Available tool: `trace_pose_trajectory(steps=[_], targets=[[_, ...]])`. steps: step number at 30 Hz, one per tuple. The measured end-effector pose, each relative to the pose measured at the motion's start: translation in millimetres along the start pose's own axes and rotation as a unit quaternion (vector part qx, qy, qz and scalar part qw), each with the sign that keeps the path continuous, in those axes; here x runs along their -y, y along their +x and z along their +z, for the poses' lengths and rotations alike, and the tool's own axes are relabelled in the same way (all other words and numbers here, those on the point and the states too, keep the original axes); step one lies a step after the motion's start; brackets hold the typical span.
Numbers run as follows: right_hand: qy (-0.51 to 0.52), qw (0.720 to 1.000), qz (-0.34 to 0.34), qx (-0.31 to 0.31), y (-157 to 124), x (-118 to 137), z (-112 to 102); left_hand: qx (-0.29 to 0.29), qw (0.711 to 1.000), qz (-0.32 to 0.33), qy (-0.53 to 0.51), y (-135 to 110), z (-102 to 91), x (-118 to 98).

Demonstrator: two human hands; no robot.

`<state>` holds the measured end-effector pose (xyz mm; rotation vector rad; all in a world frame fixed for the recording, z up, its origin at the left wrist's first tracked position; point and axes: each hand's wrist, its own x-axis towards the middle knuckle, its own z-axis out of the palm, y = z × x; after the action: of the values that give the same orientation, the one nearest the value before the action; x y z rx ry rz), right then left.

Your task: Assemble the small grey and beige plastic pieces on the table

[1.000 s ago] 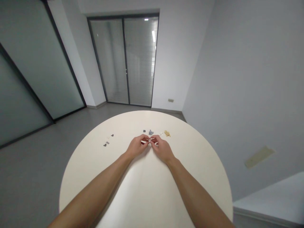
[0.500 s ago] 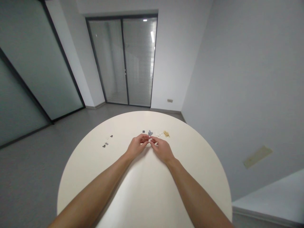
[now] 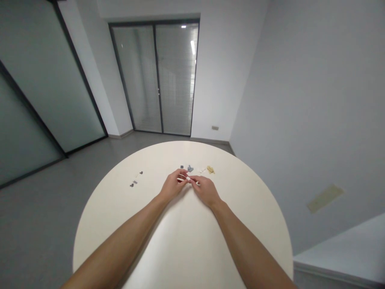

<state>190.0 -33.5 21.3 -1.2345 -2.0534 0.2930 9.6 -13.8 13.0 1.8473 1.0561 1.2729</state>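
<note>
My left hand and my right hand meet over the middle of the round table. Between their fingertips is a small white piece, pinched from both sides; its exact kind is too small to make out. Just beyond the fingers lie a dark blue piece and a little heap of blue-grey pieces. Several white pieces and a heap of yellow pieces lie past my right hand.
Left of my hands, on the white table, are dark pieces, a grey piece and another dark piece. A glass door stands beyond the table, and a wall rises on the right.
The white piece has turned from upright to tilted between my fingertips. My fingers have shifted slightly, the left ones a bit more spread; both forearms stay in place.
</note>
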Motion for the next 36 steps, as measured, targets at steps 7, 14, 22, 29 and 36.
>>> trace_pose_trajectory(steps=[7,14,22,29,36], targets=[[0.021,1.0,-0.005,-0.012,-0.9,3.2,-0.5,-0.01,0.999,0.01,0.043,-0.8,-2.2,-4.2],[0.031,0.999,-0.007,-0.02,-0.5,6.5,-2.5,0.004,0.998,-0.001,0.059,-1.5,-3.1,-4.4],[0.02,0.999,0.005,-0.026,-0.6,7.0,-2.6,0.012,0.997,0.003,0.08,-0.8,-4.3,-2.4],[0.019,0.999,0.005,-0.029,-1.0,4.4,-0.1,0.016,0.995,0.012,0.097,0.3,-4.4,0.0],[0.01,0.999,0.013,-0.03,-1.1,5.2,-0.5,0.018,0.995,0.02,0.093,-0.7,-4.4,-2.8]])
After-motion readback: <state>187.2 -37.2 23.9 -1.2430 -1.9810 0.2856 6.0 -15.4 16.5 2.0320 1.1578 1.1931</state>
